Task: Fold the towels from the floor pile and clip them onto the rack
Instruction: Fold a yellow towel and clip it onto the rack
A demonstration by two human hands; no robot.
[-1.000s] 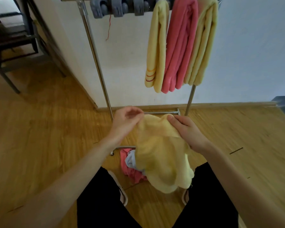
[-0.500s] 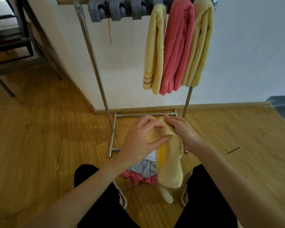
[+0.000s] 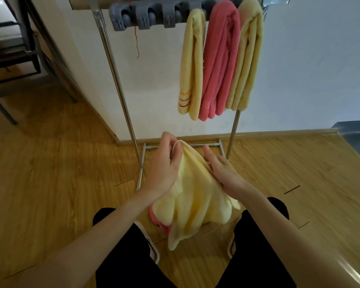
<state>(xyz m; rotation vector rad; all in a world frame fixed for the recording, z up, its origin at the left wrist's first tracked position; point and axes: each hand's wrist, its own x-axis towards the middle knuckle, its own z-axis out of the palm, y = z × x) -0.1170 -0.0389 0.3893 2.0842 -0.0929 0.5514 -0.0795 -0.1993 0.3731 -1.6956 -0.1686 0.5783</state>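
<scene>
A pale yellow towel (image 3: pixel 195 204) hangs in front of me between both hands. My left hand (image 3: pixel 166 163) pinches its top corner, fingers curled round the hem. My right hand (image 3: pixel 222 173) lies along the towel's right edge with fingers nearly straight, the cloth running under its palm. On the floor below, a pink towel (image 3: pixel 159 222) of the pile peeks out, mostly hidden. The metal rack (image 3: pixel 121 84) stands against the wall with three folded towels clipped at its right end: yellow striped (image 3: pixel 191 65), pink (image 3: pixel 220 59), yellow (image 3: pixel 245 57).
Three grey clips (image 3: pixel 146 15) on the rack's top bar hold nothing. My legs and shoes frame the pile on the wooden floor (image 3: pixel 50 183). A dark metal chair frame (image 3: pixel 10 65) stands at the far left; a grey object (image 3: pixel 357 138) sits at the right edge.
The towel, bunched narrow between close hands half a second ago, now spreads wider. My left hand has moved left and up with the corner; my right hand slid down the edge.
</scene>
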